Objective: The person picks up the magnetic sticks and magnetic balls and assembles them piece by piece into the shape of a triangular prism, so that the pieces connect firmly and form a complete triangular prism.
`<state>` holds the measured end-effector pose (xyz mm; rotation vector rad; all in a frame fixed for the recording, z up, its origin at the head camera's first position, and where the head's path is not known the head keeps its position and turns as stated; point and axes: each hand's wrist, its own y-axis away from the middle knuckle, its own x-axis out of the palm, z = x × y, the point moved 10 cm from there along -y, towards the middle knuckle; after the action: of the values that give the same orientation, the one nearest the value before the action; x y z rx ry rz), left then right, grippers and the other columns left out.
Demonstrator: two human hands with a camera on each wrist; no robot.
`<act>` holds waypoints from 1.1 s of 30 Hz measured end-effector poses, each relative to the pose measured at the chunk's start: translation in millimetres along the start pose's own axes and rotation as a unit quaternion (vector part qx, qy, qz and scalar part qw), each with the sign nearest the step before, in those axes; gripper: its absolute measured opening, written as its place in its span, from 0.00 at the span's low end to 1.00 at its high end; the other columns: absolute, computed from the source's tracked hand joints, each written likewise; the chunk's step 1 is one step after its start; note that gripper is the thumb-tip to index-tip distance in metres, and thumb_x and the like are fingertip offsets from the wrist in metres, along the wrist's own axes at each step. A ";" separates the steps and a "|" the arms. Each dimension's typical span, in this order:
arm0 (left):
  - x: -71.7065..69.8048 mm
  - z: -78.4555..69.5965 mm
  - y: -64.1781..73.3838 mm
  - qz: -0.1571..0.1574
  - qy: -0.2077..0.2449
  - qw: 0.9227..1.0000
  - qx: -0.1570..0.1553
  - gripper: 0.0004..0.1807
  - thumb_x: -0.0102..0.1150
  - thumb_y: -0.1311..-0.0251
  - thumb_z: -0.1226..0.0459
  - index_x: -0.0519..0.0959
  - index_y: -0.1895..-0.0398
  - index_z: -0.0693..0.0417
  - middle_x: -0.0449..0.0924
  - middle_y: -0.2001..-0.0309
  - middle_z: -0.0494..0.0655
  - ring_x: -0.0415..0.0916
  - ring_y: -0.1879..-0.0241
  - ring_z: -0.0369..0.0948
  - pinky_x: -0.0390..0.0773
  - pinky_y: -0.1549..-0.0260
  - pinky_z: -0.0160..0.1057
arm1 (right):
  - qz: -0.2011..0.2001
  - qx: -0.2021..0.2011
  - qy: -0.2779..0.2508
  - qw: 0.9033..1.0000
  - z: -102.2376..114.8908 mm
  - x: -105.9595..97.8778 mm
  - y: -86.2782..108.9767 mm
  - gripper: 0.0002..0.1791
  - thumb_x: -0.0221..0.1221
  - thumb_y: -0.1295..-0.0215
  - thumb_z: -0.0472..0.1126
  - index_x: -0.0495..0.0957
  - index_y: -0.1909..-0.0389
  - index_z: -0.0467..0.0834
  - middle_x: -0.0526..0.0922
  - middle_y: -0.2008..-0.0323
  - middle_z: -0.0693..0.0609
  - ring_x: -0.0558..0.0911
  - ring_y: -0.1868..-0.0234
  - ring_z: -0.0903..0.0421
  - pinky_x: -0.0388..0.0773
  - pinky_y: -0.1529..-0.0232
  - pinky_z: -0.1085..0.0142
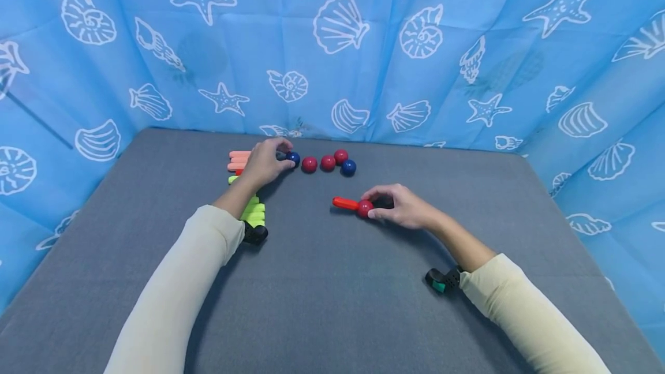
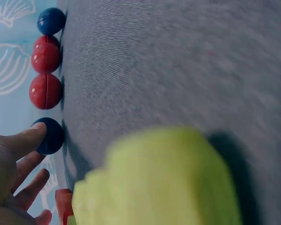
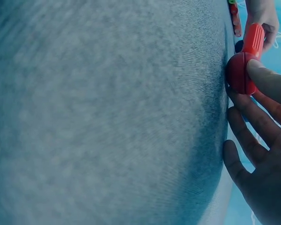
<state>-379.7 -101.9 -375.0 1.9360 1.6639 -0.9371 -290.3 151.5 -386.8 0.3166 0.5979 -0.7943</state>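
My left hand (image 1: 266, 161) is at the back left of the table, thumb and fingers around a glossy blue ball (image 1: 293, 159). In the left wrist view the thumb lies on that blue ball (image 2: 51, 136), while the other fingers spread behind it. Nearer the middle, my right hand (image 1: 402, 206) pinches a red ball (image 1: 365, 208) between thumb and fingers. An orange-red ribbed stick (image 1: 345, 204) extends from the ball's left side, lined up like a handle. The right wrist view shows a seam around this red ball (image 3: 239, 72), the stick (image 3: 254, 40) meeting it.
Right of the left hand stand several red balls (image 1: 328, 162) and another blue ball (image 1: 348, 167). Pink sticks (image 1: 239, 160) and yellow-green sticks (image 1: 254, 212) lie by the left forearm, partly hidden. A blue shell-patterned curtain (image 1: 312, 45) hangs behind the grey table (image 1: 332, 305).
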 end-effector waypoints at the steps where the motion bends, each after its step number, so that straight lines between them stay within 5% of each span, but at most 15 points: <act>1: 0.6 0.6 0.9 0.005 0.002 1.000 0.001 0.20 0.67 0.39 0.66 0.77 0.44 0.59 0.81 0.47 0.56 0.72 0.41 0.53 0.66 0.40 0.55 | 0.001 0.000 -0.002 1.000 0.2 0.3 -0.1 0.22 0.64 0.36 0.35 0.76 0.41 0.36 0.81 0.47 0.44 0.78 0.44 0.45 0.73 0.44 0.46; 16: 9.6 -10.3 39.4 0.081 0.025 0.995 0.055 0.28 0.70 0.42 0.67 0.74 0.38 0.57 0.82 0.49 0.52 0.75 0.44 0.50 0.76 0.49 0.52 | 0.003 -0.004 0.004 1.000 -0.4 -0.1 -1.4 0.21 0.64 0.36 0.36 0.77 0.42 0.37 0.81 0.48 0.45 0.78 0.45 0.46 0.72 0.45 0.46; 22: 25.0 -25.0 53.4 0.099 0.040 0.991 0.085 0.28 0.71 0.43 0.66 0.74 0.38 0.55 0.84 0.50 0.49 0.77 0.44 0.46 0.73 0.41 0.52 | 0.003 -0.001 0.009 1.000 -0.4 0.3 -1.2 0.21 0.64 0.36 0.36 0.77 0.42 0.36 0.81 0.48 0.44 0.78 0.45 0.45 0.72 0.44 0.46; 33: 51.0 -52.3 66.8 0.144 0.087 0.977 0.130 0.29 0.70 0.42 0.68 0.73 0.37 0.59 0.83 0.48 0.50 0.80 0.48 0.44 0.77 0.45 0.47 | 0.006 0.000 0.000 1.000 1.7 2.3 -2.4 0.19 0.63 0.34 0.35 0.77 0.43 0.37 0.82 0.48 0.44 0.78 0.46 0.47 0.73 0.46 0.49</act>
<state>-300.3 -43.5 -383.4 2.4178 1.3485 -0.9293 -290.2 147.7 -386.9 0.3198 0.5950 -0.7834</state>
